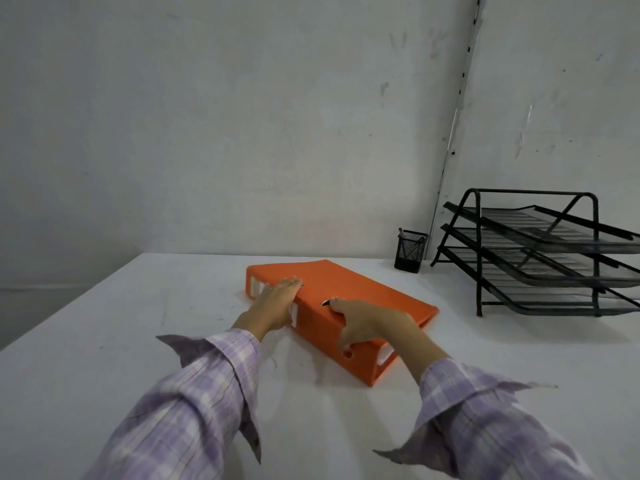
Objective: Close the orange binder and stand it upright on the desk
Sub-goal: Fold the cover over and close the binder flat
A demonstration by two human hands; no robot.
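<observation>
The orange binder lies flat and closed on the white desk, its spine turned toward me and running from far left to near right. My left hand rests on the spine near the white label, fingers reaching over the top cover's edge. My right hand grips the spine's near end, fingers on top of the cover and thumb down by the round finger hole. White pages show at the binder's near right end.
A black mesh pen cup stands by the wall at the back right. A black three-tier wire letter tray fills the right side of the desk. The desk's left edge runs diagonally at the far left.
</observation>
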